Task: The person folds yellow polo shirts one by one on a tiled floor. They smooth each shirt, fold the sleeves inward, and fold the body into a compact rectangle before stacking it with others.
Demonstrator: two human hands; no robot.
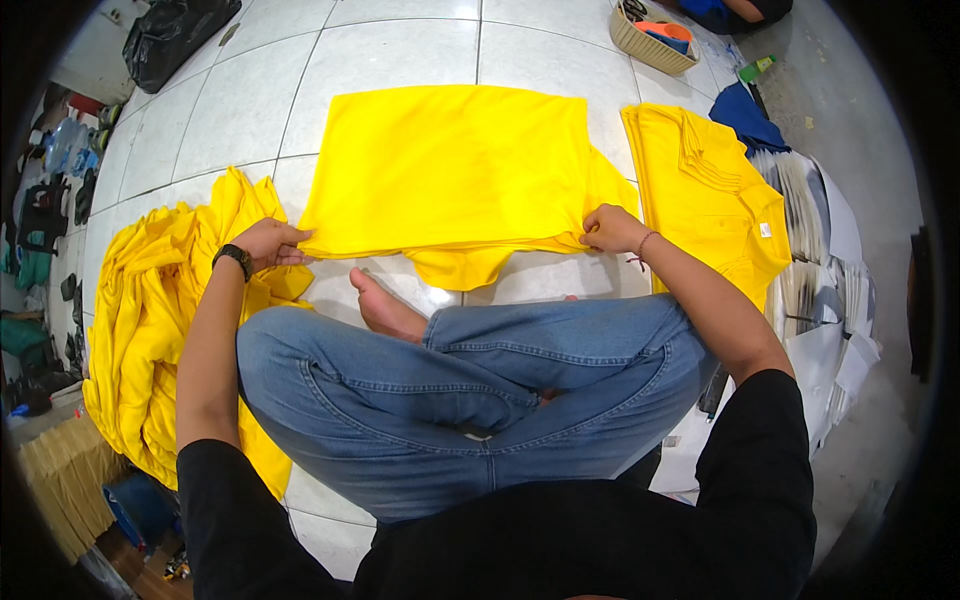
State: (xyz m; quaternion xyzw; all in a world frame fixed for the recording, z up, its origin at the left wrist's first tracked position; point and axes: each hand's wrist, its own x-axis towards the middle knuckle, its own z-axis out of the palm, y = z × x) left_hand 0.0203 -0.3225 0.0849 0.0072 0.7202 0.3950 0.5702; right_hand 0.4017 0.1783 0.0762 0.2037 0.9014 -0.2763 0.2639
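Observation:
A yellow shirt [457, 165] lies spread on the tiled floor before my crossed legs, doubled over so that its far edge is straight. My left hand [271, 244] pinches its near left corner between thumb and fingers. At the near right corner, my right hand [613, 229] grips the cloth with bent fingertips. Under the near edge, a rounded yellow flap sticks out towards my feet, and another bit of cloth shows beyond the right side. A heap of loose yellow garments [150, 300] rests at my left. Folded yellow shirts [712, 195] are stacked at my right.
Bundled white sheets [817, 285] stand beside the folded stack, with a blue cloth [750, 116] behind. A woven basket [649, 45] holds scissors and an orange item. Near it is a green bottle [757, 69]. A black plastic bag [176, 37] sits far left. Part of another person shows top right.

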